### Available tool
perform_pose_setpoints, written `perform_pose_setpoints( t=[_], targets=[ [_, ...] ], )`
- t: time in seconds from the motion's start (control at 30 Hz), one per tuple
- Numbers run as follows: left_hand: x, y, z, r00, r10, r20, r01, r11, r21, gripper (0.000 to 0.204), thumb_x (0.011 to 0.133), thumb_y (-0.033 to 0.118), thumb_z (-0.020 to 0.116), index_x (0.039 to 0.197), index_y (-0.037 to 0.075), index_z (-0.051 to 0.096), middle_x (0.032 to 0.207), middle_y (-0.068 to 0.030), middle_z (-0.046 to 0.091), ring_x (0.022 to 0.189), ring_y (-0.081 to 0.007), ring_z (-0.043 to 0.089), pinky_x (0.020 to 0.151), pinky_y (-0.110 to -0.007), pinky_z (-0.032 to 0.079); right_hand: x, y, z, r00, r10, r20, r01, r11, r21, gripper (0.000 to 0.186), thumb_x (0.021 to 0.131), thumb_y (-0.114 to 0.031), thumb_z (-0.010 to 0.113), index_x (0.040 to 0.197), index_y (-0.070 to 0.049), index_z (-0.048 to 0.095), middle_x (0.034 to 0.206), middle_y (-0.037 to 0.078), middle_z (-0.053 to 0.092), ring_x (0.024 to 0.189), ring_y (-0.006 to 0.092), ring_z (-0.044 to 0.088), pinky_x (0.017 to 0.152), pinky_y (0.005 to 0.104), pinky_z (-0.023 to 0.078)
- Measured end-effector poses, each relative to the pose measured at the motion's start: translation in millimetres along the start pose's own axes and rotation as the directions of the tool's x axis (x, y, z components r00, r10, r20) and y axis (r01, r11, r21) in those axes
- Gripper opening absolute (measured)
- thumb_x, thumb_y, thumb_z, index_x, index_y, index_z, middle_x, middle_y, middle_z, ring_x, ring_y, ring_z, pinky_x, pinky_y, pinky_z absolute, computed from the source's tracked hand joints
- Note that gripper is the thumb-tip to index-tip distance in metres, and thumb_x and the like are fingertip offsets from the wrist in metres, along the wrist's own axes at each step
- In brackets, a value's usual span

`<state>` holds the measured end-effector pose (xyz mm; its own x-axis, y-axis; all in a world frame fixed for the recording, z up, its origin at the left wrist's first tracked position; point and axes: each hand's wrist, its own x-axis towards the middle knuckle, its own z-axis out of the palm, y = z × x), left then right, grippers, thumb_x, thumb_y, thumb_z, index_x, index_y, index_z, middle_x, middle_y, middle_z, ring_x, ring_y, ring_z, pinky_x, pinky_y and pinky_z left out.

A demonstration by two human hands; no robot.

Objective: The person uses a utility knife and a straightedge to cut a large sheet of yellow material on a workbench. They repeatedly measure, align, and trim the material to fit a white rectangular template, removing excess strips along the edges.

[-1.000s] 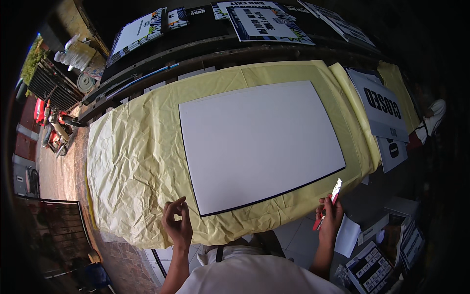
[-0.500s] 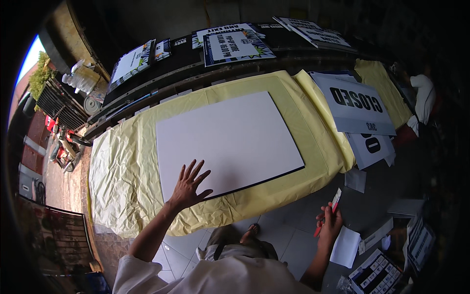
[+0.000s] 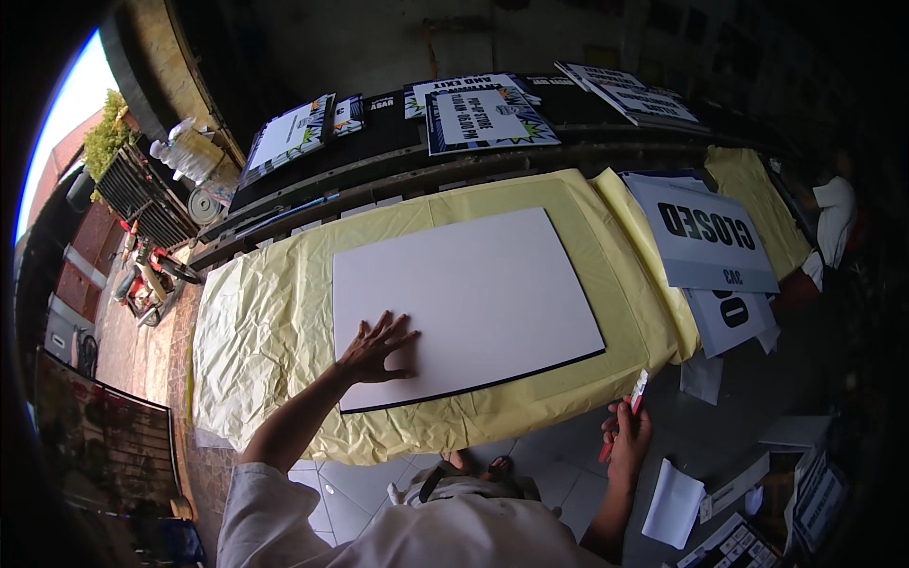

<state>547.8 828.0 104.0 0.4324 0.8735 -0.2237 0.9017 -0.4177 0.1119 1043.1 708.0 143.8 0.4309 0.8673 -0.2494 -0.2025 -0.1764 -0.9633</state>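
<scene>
The largest thing is a yellow sheet (image 3: 256,322), which spreads across the centre of the frame; its left part is full of wrinkles, and its right part is smoother. Behind it, along the upper part of the frame, stands a long dark table (image 3: 573,115) with several printed boards (image 3: 488,123) lying on it. At the left side of the frame, a red motorcycle (image 3: 147,279) is parked outside on the sunny ground. Near the right edge, another person in a white shirt (image 3: 833,222) is partly lost in the dark.

The white board (image 3: 473,275) lies flat on the yellow sheet, in the middle of the frame, and a thin dark edge shows along its lower side. To the right of the sheet's raised fold, a pale sign (image 3: 701,222) with black letters overlaps other signs. A smaller white paper (image 3: 672,506) is at the lower right.

The left hand (image 3: 377,350) is over the lower left part of the white board, its fingers spread well apart, and it seems to rest on the surface. The right hand (image 3: 627,443), at the lower right, is closed around a red cutter knife (image 3: 636,402). The pale blade points upward, near the lower right border of the yellow sheet.
</scene>
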Motion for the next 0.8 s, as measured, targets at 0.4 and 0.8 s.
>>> perform_pose_setpoints(
  t=[0.4, 0.8],
  targets=[
    [-46, -45, -17, 0.445, -0.84, -0.312, 0.538, 0.529, -0.656, 0.063, 0.091, 0.042, 0.076, 0.141, 0.01, 0.058, 0.11, -0.0121, 0.074, 0.097, -0.0291, 0.071, 0.084, -0.042, 0.056, 53, 8, 59, 0.902, -0.336, 0.272, 0.406, 0.445, -0.798, 0.029, 0.105, -0.027, 0.056, 0.108, 0.002, 0.061, 0.084, 0.02, 0.065, 0.078, 0.0398, 0.065, 0.072, 0.0483, 0.051],
    [-128, 7, 40, 0.335, -0.94, 0.058, 0.742, 0.226, -0.632, 0.089, 0.084, 0.061, 0.075, 0.142, -0.002, 0.049, 0.115, -0.0272, 0.07, 0.109, -0.0421, 0.069, 0.093, -0.048, 0.055, 100, 3, 156, 0.781, -0.237, 0.578, 0.604, 0.053, -0.795, 0.036, 0.106, -0.029, 0.055, 0.092, 0.005, 0.059, 0.124, 0.023, 0.062, 0.119, 0.0417, 0.059, 0.095, 0.052, 0.05]
  ],
)
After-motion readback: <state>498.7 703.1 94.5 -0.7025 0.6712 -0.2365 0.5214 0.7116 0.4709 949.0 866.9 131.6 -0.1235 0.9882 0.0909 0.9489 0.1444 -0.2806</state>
